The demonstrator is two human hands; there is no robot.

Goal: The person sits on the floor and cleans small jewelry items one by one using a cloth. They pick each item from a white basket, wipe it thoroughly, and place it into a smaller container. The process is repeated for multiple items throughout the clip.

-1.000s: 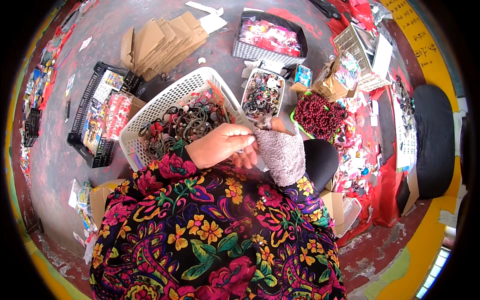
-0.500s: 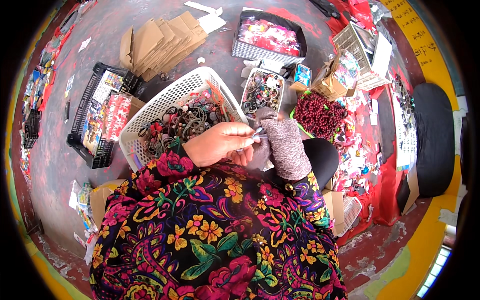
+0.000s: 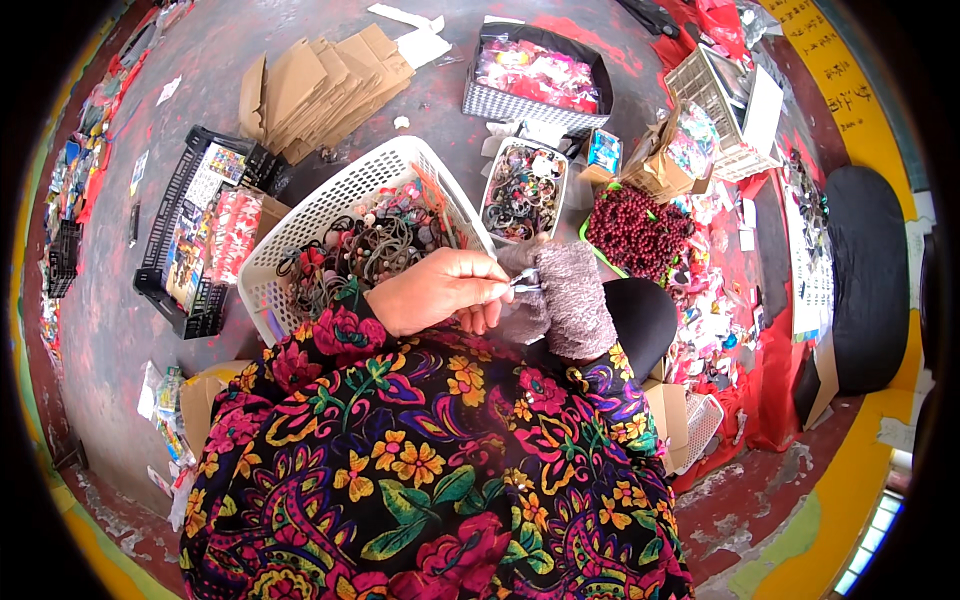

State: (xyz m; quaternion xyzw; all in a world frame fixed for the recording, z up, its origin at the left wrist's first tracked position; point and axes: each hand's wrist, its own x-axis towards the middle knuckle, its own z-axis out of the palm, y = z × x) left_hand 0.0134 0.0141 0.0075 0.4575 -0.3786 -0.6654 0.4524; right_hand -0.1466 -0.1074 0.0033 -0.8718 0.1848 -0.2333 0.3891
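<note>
My left hand (image 3: 438, 292) is bare. Its thumb and forefinger are pressed together on a small, shiny, pale piece (image 3: 522, 284), too small to name. My right hand (image 3: 522, 308) meets it at that piece. Over the right hand is a thin grey glove, and a fuzzy grey-mauve cuff (image 3: 575, 300) covers the wrist. The glove's fingers are blurred and partly hidden behind the left hand. Just beyond the left hand stands a white perforated basket (image 3: 262, 283) heaped with hair ties (image 3: 375, 250), mostly dark and grey, some with beads.
Ahead, a smaller white basket (image 3: 488, 212) holds mixed hair ties. Dark red beads (image 3: 640, 232) fill a green-rimmed tray on the right. Flattened cardboard (image 3: 325, 85), a black crate (image 3: 160, 225) and a dotted box (image 3: 530, 112) stand farther out. Small packets litter the floor at right.
Both hands have shifted slightly; the gloved right hand has turned and its fuzzy cuff moved a little to the right. The small pale piece has dropped slightly lower between the fingertips.
</note>
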